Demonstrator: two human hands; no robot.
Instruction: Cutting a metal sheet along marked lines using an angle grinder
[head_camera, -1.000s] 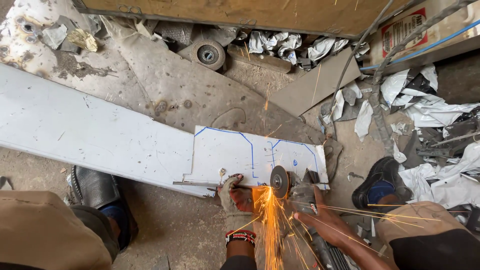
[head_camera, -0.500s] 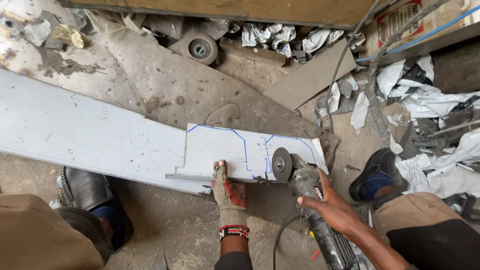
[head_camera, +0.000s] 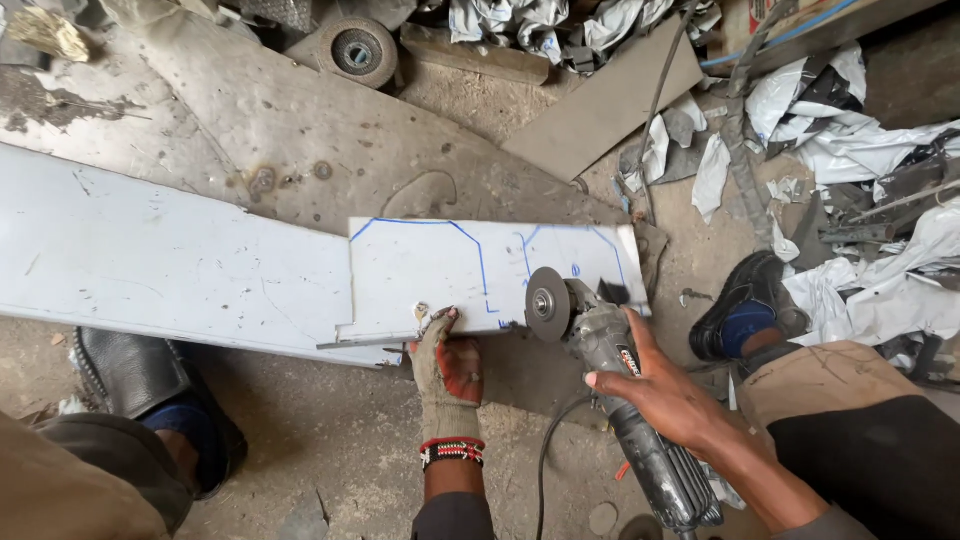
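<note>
Head view: the white metal sheet (head_camera: 480, 275), marked with blue lines, lies flat on the dirt floor (head_camera: 330, 450). The gloved left hand (head_camera: 447, 368) presses its near edge, fingers curled over the lip. Just right of that hand, the right hand (head_camera: 665, 395) is wrapped firmly round the angle grinder (head_camera: 610, 375), whose disc (head_camera: 547, 304) sits at the sheet's edge (no sparks showing). The cut along the blue outline looks paused; continuing calls for steadying the sheet and realigning the disc.

Marked sheet (head_camera: 470, 270) on the ground, grinder (head_camera: 600, 350) at its near edge, shoes (head_camera: 745, 305) on either side
</note>
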